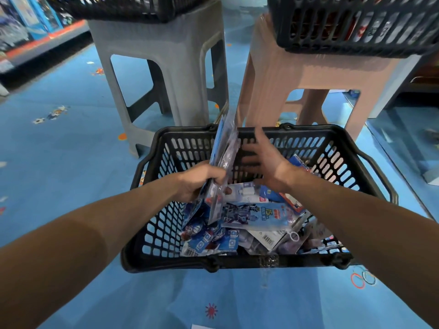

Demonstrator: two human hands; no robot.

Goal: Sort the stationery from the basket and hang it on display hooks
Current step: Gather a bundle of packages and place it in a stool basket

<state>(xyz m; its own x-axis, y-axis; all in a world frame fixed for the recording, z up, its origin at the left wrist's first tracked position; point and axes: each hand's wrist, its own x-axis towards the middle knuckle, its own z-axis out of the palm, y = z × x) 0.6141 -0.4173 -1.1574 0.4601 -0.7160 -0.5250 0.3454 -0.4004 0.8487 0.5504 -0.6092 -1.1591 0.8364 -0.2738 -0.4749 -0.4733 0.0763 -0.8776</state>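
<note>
A black plastic basket (152, 233) stands on the blue floor, holding several blue and white stationery packs (259, 216). My left hand (202, 180) grips a bunch of clear-wrapped blue packs (225, 148) upright over the basket's left half. My right hand (266, 160) hovers above the basket's middle, fingers spread and blurred, holding nothing and close to the held bunch. No display hooks are in view.
A grey stool (164, 67) and a pink stool (306, 74) stand just behind the basket, each carrying a dark basket, one (123, 8) on the grey stool and one (351, 24) on the pink. Shelving (35, 27) runs along the far left.
</note>
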